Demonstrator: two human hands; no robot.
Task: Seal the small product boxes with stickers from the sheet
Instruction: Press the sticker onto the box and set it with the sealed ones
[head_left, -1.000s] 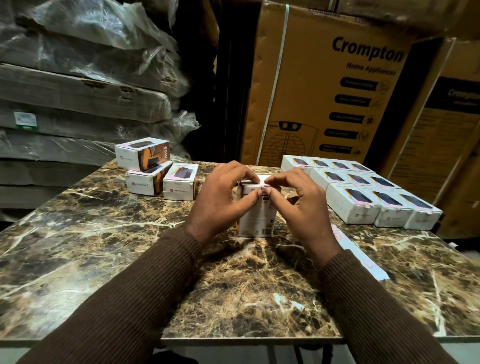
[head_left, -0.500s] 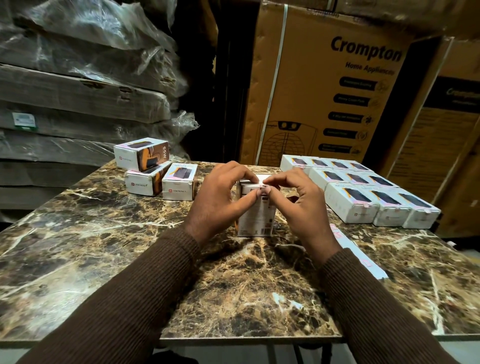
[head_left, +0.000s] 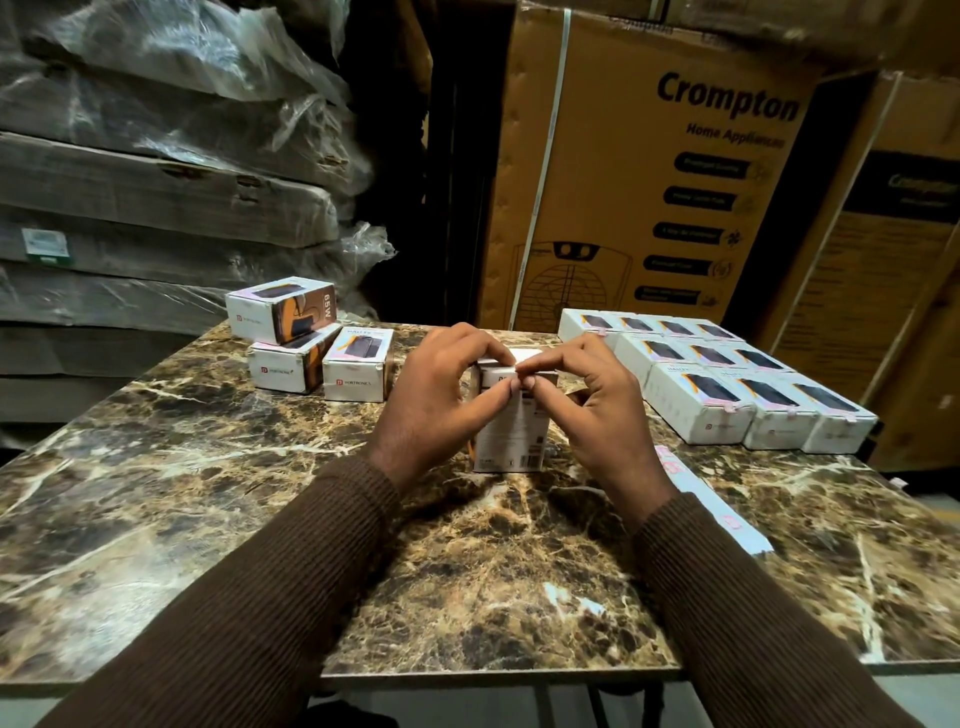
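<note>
White carton, a small product box (head_left: 511, 436), stands upright at mid-worktop between both hands. Left hand (head_left: 436, 400): fingers curled over the box's top edge, thumb pressed to its near face. Right hand (head_left: 597, 410): thumb and forefinger pinched at the top flap, remaining fingers curled alongside. Whether a sticker lies under the fingertips cannot be told. Sticker sheet (head_left: 711, 501) lies flat just right of the right wrist. Ten boxes in rows (head_left: 722, 384) sit at right; three boxes (head_left: 306, 343) at left, one stacked. Marble worktop (head_left: 156, 493) carries all.
</note>
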